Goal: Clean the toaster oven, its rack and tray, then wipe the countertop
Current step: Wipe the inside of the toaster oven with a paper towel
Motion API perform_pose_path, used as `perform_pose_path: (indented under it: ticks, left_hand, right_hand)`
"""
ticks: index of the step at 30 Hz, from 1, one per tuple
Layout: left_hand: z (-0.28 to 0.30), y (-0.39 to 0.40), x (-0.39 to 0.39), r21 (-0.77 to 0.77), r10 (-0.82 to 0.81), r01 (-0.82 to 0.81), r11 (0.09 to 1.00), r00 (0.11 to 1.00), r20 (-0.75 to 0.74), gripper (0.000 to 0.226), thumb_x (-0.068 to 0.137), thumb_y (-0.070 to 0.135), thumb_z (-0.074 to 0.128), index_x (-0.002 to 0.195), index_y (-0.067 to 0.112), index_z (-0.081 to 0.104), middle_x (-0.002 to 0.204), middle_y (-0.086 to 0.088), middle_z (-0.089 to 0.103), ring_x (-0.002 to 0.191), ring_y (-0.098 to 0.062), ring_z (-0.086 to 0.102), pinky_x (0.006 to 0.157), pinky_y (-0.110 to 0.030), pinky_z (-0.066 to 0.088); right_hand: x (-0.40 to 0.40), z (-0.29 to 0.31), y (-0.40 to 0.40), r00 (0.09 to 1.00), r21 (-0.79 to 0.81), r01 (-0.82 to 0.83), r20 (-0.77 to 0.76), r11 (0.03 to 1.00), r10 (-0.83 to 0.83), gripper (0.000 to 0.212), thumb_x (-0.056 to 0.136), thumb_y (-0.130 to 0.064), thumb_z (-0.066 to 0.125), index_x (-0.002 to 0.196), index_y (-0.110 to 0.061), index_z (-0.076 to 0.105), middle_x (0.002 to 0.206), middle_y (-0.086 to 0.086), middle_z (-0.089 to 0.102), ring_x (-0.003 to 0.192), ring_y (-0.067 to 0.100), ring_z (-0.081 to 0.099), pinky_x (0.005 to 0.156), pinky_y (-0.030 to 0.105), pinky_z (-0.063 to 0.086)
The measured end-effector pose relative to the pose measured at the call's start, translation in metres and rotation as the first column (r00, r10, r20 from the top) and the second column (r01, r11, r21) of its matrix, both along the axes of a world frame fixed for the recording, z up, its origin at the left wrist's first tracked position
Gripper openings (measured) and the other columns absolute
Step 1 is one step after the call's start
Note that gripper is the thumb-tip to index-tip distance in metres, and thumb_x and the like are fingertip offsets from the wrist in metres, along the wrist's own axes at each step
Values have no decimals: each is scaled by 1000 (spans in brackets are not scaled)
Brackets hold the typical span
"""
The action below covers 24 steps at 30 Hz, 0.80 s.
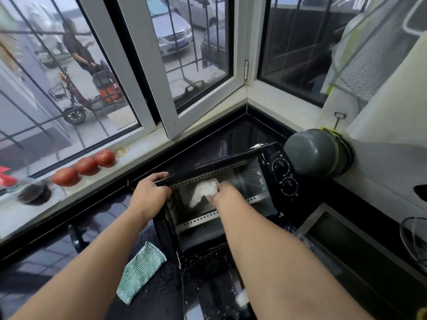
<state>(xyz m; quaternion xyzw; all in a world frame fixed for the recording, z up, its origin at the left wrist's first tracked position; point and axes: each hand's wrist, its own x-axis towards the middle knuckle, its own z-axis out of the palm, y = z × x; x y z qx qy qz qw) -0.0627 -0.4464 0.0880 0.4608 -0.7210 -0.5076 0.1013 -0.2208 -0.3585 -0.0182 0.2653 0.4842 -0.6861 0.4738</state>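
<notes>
A black toaster oven (283, 174) stands on the dark countertop (46, 257) with its glass door (208, 280) folded down toward me. My left hand (150, 192) grips the top front edge of the oven. Inside the cavity, my right hand (224, 192) holds a white cloth (203, 190) against the back wall. A green-and-white mesh cloth (141, 269) lies flat on the counter left of the door. Neither rack nor tray can be seen inside the oven.
Three tomatoes (85, 167) sit on the white window sill to the left. A grey pot (316, 153) lies on its side at the oven's right. A sink (360, 245) and a wire strainer (413, 236) are at the right edge.
</notes>
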Motion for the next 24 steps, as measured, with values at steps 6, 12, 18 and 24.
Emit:
perform_pose_path:
  ticks: [6, 12, 18, 24]
  left_hand:
    - [-2, -7, -3, 25, 37, -37, 999, 999, -14, 50, 82, -8, 58, 123, 19, 68, 66, -6, 67, 54, -18, 53, 55, -27, 38]
    - [-3, -9, -4, 43, 52, -51, 998, 998, -24, 51, 77, -4, 60, 121, 20, 70, 73, -10, 68, 64, -22, 54, 63, -34, 40]
    - [4, -20, -16, 68, 71, -71, 995, 997, 5, 55, 69, -1, 59, 116, 22, 75, 87, -15, 77, 67, -21, 60, 65, -31, 45]
    - [11, -20, -21, 50, 65, -67, 997, 997, 45, 53, 75, -7, 57, 115, 21, 76, 79, -4, 72, 45, -10, 55, 45, -18, 42]
  right_hand:
    - [11, 24, -13, 996, -72, 47, 75, 996, -41, 31, 104, -18, 29, 100, -8, 58, 90, 16, 66, 96, 31, 60, 84, 49, 48]
    - [-12, 8, -21, 999, -7, 38, -17, 999, -38, 34, 101, -9, 29, 85, -20, 57, 62, -5, 60, 72, 13, 56, 74, 15, 39]
    - [21, -1, -45, 892, 31, -452, 8, 892, 452, 23, 98, 5, 37, 93, 0, 59, 86, 15, 59, 88, 26, 63, 60, 35, 58]
    - [27, 23, -42, 904, -92, -424, 17, 901, 427, 30, 105, -8, 39, 80, -9, 56, 55, 4, 58, 67, 19, 58, 74, 25, 52]
